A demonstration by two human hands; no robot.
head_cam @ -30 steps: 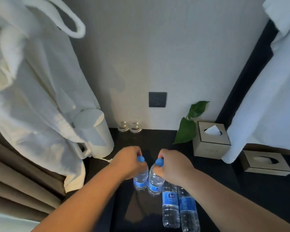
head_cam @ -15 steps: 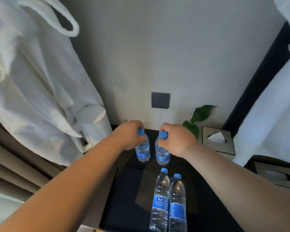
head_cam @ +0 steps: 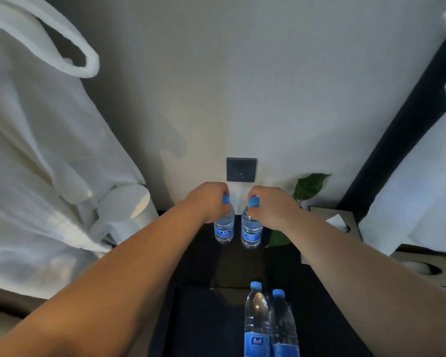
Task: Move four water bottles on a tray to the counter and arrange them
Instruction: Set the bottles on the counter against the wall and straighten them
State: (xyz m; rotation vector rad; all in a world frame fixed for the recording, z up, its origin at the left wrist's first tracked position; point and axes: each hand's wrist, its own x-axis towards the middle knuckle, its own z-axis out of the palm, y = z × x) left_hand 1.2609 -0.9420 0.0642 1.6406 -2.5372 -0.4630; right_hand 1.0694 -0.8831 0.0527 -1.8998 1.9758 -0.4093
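"Four bottles, is it? Where are they all?"

"Two are in hand at the back of the dark counter (head_cam: 242, 266), close to the wall. The left grip (head_cam: 211, 202) is clenched round the neck of the left bottle (head_cam: 224, 229), just under its blue cap. The right grip (head_cam: 273, 210) is grasping the right bottle (head_cam: 251, 233) the same way, cap poking out between thumb and finger."

"Are they set down?"

"Both are upright, side by side with a narrow gap between them. Their bases are right at the counter surface, but I cannot tell whether they touch it."

"And the other pair?"

"On the black tray (head_cam: 206, 325), near its right side, well apart from the held ones. The third bottle (head_cam: 256, 320) and the fourth bottle (head_cam: 283, 328) stand upright, touching each other."

"What else is around?"

"A dark wall socket (head_cam: 241, 169) sits just above the hands. A white kettle (head_cam: 129, 210) is off to the left, partly under a hanging white bathrobe (head_cam: 36, 163). To the right there is a green leaf (head_cam: 310, 185), then a tissue box (head_cam: 337, 220), and a second tissue box (head_cam: 428, 266) further right."
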